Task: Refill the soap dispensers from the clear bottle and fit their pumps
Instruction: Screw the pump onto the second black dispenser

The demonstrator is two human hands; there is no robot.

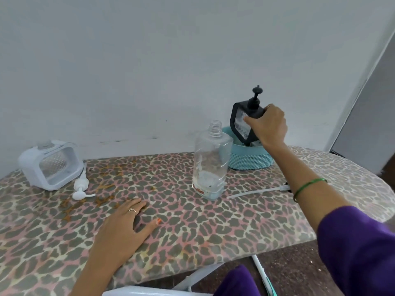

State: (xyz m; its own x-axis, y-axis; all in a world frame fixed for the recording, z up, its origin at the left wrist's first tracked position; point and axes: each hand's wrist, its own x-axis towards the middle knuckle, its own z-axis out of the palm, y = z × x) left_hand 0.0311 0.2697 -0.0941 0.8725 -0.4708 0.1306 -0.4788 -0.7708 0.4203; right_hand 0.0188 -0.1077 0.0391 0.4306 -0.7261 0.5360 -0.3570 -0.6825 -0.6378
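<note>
right hand: my right hand [268, 126] has its grip wrapped around the shoulder of the black dispenser [242, 122], fingers curled over the top edge. It's tilted, pump end up, bottom corner dipping into the teal basket [250, 160].

black pump: the black pump [254, 99] looks already fitted on that one, though I can't really tell if it's screwed fully down.

left hand: the left hand [126, 223] is flat on the worktop [192, 227], fingers spread, holding nothing.

key relation: the white dispenser [50, 164] sits far left, on the opposite side from the busy hand, so the left hand is clearly the nearer one. Its white pump [81, 188] lies just beside it, long axis running front to back, nozzle end toward me.

clear bottle: the clear bottle [210, 161] stands upright between the 2 dispensers, cap off, and looks nearly empty.

loose bit: a white tube [256, 192] lies flat just right of the bottle.

materials: both dispensers are boxy hard plastic with a see-through window. Basket has a woven texture. Worktop cover is soft leopard-print fabric with some orange stains.

guess: next up is probably the white one.
</note>
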